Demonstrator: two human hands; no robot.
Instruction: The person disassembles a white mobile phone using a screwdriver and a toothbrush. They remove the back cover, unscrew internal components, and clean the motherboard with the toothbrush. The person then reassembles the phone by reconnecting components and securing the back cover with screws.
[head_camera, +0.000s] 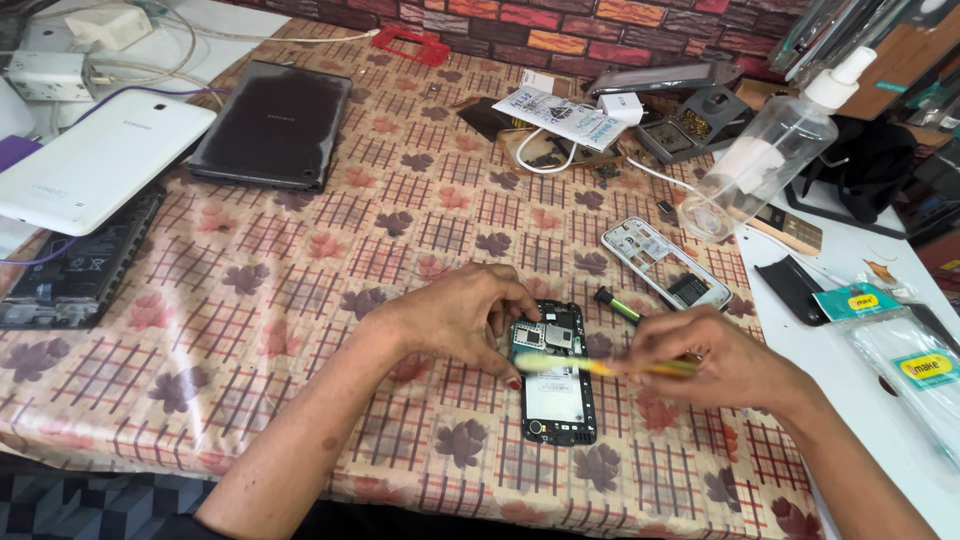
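Item: opened phone (557, 375), back cover off, circuit board exposed, lying flat on the desk (300, 290) under a patterned cloth, just in front of me. My left hand (462, 318) rests on its upper left edge, grip pinching that corner. My right hand (722, 362), grip clenched on a yellow tool (590, 366), holds the blurred tip across the board. Nearby: a silver phone frame (665, 263), a clear spray bottle (770, 150), a white tablet (100, 160).

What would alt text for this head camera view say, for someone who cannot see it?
A left hand steadies an opened phone on a floral tablecloth while the right hand holds a yellow tool across it. A silver phone frame, a clear spray bottle and tablets lie around.
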